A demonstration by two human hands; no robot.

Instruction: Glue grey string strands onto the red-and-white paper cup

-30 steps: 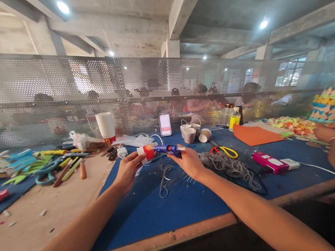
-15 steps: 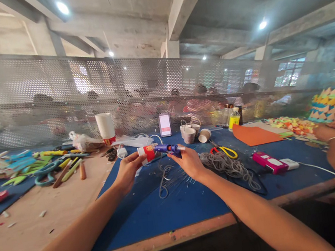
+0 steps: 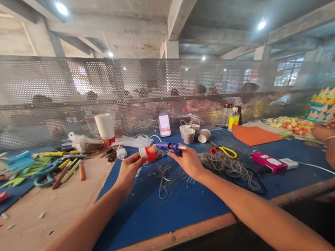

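My left hand grips a red and white paper cup by its white end, the cup lying sideways above the blue mat. The cup's far end looks greyish, as if wrapped in cord. My right hand is closed around a blue glue gun, its nozzle pointing left at the cup's upper edge. Whether nozzle and cup touch, I cannot tell. Below and right of the hands lies a tangle of grey cord, with loose strands between my hands.
Scissors with yellow and red handles, cord-wrapped cups and a phone stand beyond my hands. A cup stack is at back left. Orange paper and a magenta box lie right, near another person's hands.
The cup has turned slightly, showing more of its grey end, and sits a little lower. The glue gun's nozzle has shifted slightly up along the cup. Both hands keep their hold.
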